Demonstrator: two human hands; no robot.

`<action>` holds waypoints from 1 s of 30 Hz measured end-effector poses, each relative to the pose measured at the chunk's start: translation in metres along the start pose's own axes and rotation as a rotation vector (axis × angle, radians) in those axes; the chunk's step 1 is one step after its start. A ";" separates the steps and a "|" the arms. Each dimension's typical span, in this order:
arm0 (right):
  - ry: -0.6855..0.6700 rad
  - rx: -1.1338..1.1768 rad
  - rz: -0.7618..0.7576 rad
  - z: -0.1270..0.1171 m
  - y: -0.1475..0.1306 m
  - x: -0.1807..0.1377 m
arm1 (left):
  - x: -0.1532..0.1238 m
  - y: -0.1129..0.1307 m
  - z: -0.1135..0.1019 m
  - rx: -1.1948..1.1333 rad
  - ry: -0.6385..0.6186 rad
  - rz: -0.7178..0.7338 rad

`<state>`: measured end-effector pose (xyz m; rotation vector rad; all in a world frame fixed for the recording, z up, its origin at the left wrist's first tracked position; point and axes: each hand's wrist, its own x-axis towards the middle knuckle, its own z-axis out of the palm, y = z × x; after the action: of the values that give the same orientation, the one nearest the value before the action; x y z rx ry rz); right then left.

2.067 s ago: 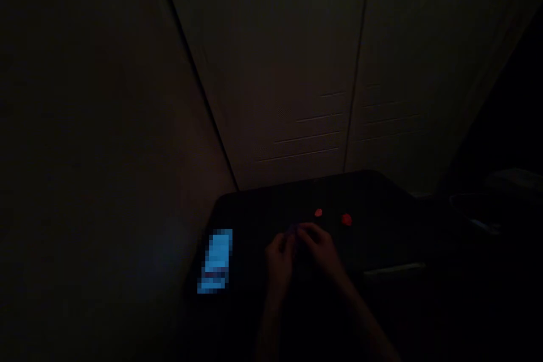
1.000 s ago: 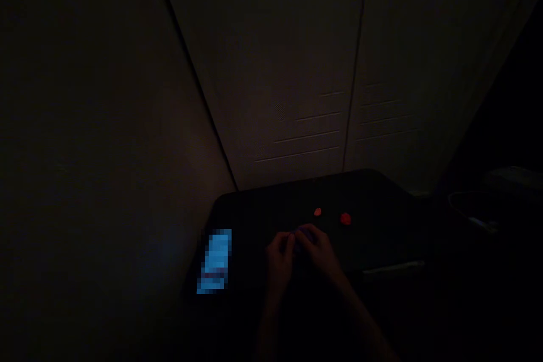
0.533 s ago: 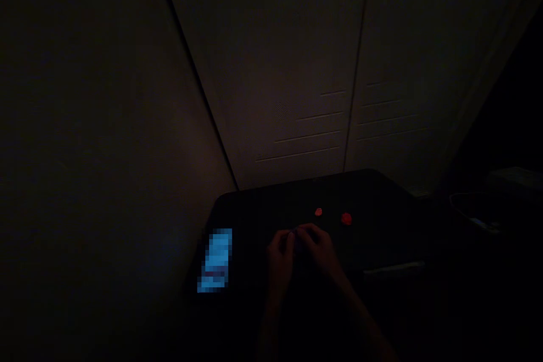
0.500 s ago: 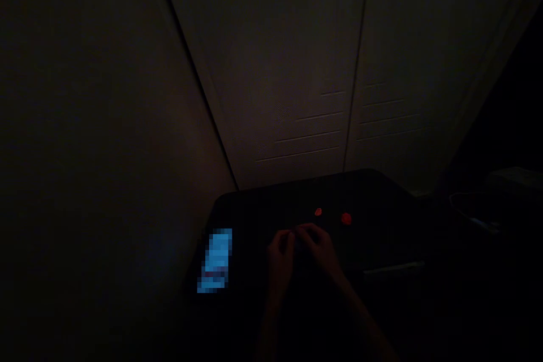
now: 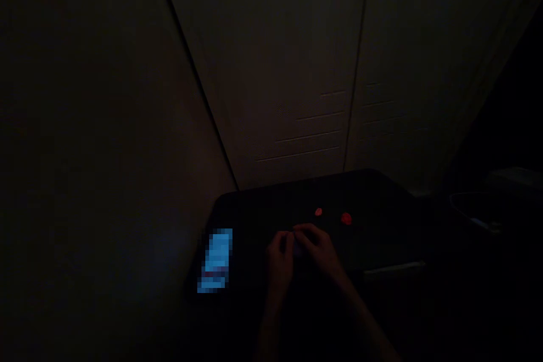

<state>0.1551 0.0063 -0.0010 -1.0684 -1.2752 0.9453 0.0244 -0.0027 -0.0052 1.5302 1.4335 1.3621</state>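
Note:
In very dim light, my left hand (image 5: 280, 249) and my right hand (image 5: 314, 240) meet over a dark table (image 5: 258, 209). Thumb and fingers of each are pinched together, the fingertips almost touching. Whatever is between them is too dark and small to name. A faint purplish patch shows just below the fingertips. Beyond my hands lie a small reddish piece (image 5: 318, 212) and, to its right, a slightly larger, rounded red piece (image 5: 346, 219); their kind cannot be made out.
A lit, blurred-out screen (image 5: 217, 260) lies at the table's left end. Behind the table stand pale panels (image 5: 297, 68) with slanting grooves. A thin cable (image 5: 460, 206) and a pale object (image 5: 515, 175) are dimly visible at the right. A pale strip (image 5: 394, 270) runs along the front right edge.
My fingers have shifted very slightly at the pinch. The purplish patch under them shows a little more. The red pieces and the screen stay where they were.

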 end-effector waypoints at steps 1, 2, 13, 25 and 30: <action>-0.010 0.000 -0.001 0.000 0.000 0.000 | 0.000 -0.001 0.000 0.000 0.002 -0.003; -0.014 0.000 0.001 0.000 -0.001 0.000 | 0.001 -0.001 0.000 -0.007 0.006 -0.005; 0.001 0.101 0.029 0.000 0.000 0.000 | 0.002 -0.002 0.000 -0.141 0.011 -0.033; -0.025 0.046 0.010 -0.001 -0.001 0.000 | 0.003 -0.004 0.000 -0.171 0.025 -0.038; 0.032 0.073 0.028 -0.001 0.000 0.002 | 0.006 -0.003 0.002 -0.167 0.077 -0.036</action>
<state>0.1564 0.0079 -0.0005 -1.0431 -1.1938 0.9848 0.0246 0.0039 -0.0074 1.3522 1.3495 1.4939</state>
